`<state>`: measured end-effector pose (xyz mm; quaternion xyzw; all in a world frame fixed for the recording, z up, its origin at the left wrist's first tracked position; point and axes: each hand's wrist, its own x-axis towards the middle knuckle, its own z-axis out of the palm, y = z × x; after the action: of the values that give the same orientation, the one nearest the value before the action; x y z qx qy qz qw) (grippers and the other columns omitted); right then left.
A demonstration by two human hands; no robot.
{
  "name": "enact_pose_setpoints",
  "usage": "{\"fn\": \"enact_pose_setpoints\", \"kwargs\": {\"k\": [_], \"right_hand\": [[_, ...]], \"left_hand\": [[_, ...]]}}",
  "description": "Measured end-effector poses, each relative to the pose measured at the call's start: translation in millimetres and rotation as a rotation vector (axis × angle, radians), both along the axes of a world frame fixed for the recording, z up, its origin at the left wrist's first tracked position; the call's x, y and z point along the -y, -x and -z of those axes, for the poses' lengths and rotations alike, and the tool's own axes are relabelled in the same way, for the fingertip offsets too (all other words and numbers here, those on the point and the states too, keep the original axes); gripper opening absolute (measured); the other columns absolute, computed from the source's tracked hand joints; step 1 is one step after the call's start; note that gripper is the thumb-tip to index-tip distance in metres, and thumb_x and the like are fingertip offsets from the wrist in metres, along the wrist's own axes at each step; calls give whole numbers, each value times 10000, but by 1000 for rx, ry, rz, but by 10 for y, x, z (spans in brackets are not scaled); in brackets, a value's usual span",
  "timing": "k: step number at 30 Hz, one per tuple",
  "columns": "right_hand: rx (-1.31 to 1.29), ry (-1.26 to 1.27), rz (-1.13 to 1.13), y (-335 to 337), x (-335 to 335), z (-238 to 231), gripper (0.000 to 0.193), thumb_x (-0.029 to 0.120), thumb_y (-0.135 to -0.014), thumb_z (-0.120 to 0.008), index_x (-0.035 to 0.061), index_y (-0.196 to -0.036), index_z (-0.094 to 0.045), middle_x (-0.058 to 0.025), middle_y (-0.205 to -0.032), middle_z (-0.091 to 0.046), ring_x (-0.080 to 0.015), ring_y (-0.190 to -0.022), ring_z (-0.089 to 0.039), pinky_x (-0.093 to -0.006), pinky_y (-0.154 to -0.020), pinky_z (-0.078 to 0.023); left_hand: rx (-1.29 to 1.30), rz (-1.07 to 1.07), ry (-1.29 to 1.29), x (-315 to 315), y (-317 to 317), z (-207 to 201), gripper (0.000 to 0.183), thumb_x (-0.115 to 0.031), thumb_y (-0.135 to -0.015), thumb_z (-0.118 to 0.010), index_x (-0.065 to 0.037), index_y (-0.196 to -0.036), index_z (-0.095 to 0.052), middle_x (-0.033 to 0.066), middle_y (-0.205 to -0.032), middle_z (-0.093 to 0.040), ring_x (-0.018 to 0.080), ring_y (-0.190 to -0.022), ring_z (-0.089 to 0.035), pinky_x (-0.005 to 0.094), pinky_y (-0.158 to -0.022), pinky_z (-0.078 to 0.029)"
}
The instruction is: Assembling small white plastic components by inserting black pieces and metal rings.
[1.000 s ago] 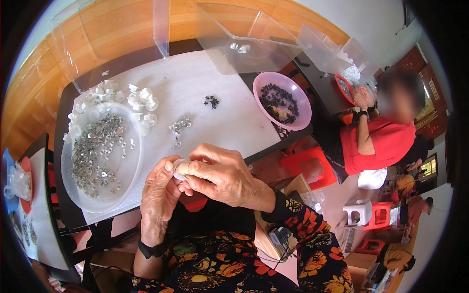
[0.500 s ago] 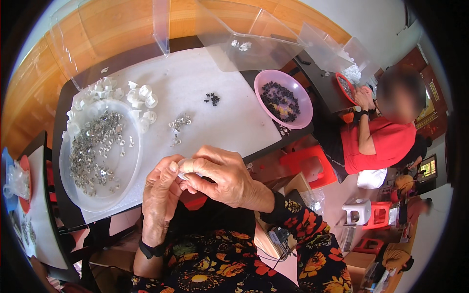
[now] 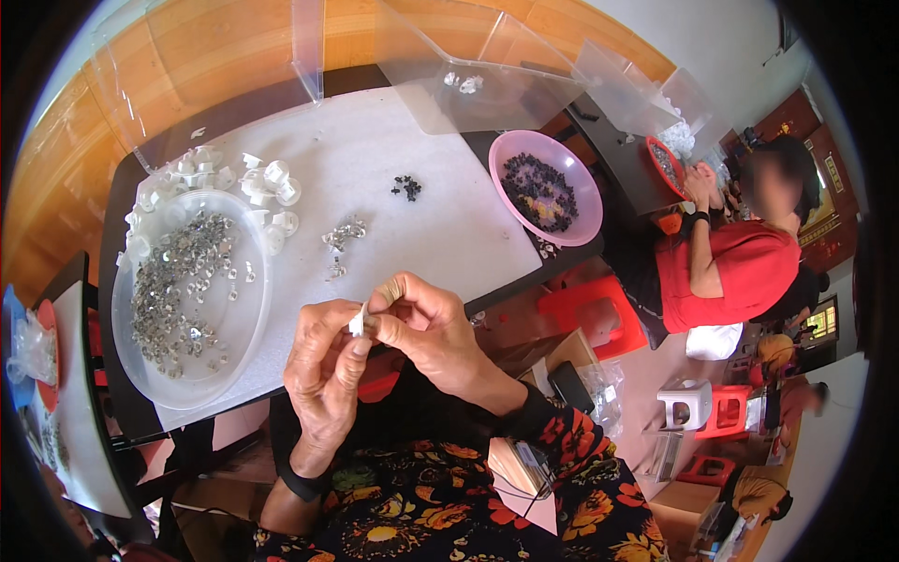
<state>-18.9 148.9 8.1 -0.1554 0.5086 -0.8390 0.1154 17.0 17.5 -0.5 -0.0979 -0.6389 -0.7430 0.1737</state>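
Observation:
Just beyond the table's near edge, my two hands meet around a small white plastic part point(image 3: 358, 323). My left hand point(image 3: 323, 370) pinches it between thumb and fingers. From the other side, the thumb and fingers of my right hand point(image 3: 431, 332) also close on it; fingers cover much of its shape. To the left sits a translucent round tray point(image 3: 253, 318) with many small shiny metal pieces point(image 3: 178, 300). A little heap of metal pieces point(image 3: 344, 234) lies on the white table sheet point(image 3: 440, 244), with a smaller cluster of black parts point(image 3: 406, 187) farther off.
Loose white plastic parts point(image 3: 272, 183) crowd the tray's far side. A pink bowl point(image 3: 585, 211) of black parts stands at the table's right end. Clear plastic panels point(image 3: 449, 94) rise at the back. A co-worker in red point(image 3: 730, 272) works beyond, near red stools point(image 3: 609, 318).
Both hands have turned, and the fingers have shifted their hold, so the white part shows more upright between them. My left hand has moved slightly right.

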Motion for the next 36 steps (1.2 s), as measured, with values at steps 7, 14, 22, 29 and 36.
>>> {"fn": "enact_pose_setpoints", "kwargs": {"k": [7, 14, 22, 29, 36], "right_hand": [[-51, -154, -62, 59, -131, -144, 24, -20, -904, -547, -32, -922, -538, -76, -852, -604, -110, -745, -613, -253, -629, -523], [-554, -663, 64, 131, -219, -310, 90, 14, -842, -594, 9, -931, -580, -58, -811, -592, -118, -650, -596, -254, -563, -488], [-715, -733, 113, 170, -194, -305, 95, 40, -792, -618, 56, -882, -591, -57, -775, -564, -184, -593, -571, -309, -531, -459], [-837, -787, 139, 176, -247, -182, 93, 18, -796, -601, 56, -878, -581, -29, -764, -569, -122, -572, -521, -258, -507, -414], [-437, -712, -96, 169, -277, -249, 161, 5, -826, -569, 22, -980, -613, -16, -733, -558, -45, -575, -482, -215, -535, -411]], "left_hand": [[297, 266, -365, 88, 97, -9, 338, -229, -936, -557, 45, -1134, -562, 84, -883, -602, 151, -731, -590, 285, -675, -511], [439, 344, -496, 104, 94, -26, 487, -351, -936, -525, 92, -1140, -526, 111, -822, -601, 159, -653, -572, 289, -576, -500], [469, 381, -572, 133, 91, 22, 410, -288, -928, -564, 59, -1147, -554, 119, -858, -628, 180, -692, -607, 316, -637, -521], [332, 254, -368, 0, 51, 21, 308, -211, -940, -554, 46, -1106, -585, 100, -887, -617, 154, -739, -593, 302, -666, -518], [432, 438, -584, 129, 126, 30, 336, -247, -940, -546, 35, -1121, -573, 97, -884, -617, 165, -738, -592, 301, -645, -511]]}}
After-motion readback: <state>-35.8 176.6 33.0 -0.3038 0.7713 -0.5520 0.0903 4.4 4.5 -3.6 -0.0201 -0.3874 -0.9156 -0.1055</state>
